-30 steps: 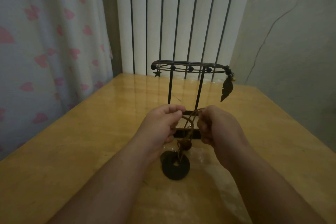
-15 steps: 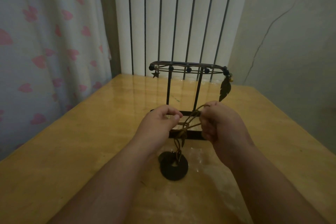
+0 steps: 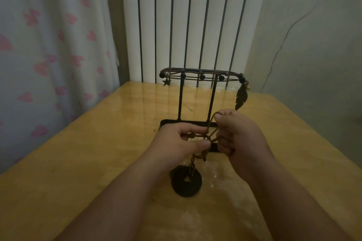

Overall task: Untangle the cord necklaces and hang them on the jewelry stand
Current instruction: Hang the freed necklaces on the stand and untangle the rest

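While left grip and right grip pinch tangled cord, it slants up-right; ring pendant at lower end.

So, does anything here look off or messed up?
Only the cords: they're twisted into a tangle between the left hand and right hand, with dark ring pendants below. A thin crack-like line also runs down the right wall; it could be a wire.

I see tangled brown cord necklaces, dark ring pendants dangling low, just before the upright black wire jewelry stand.
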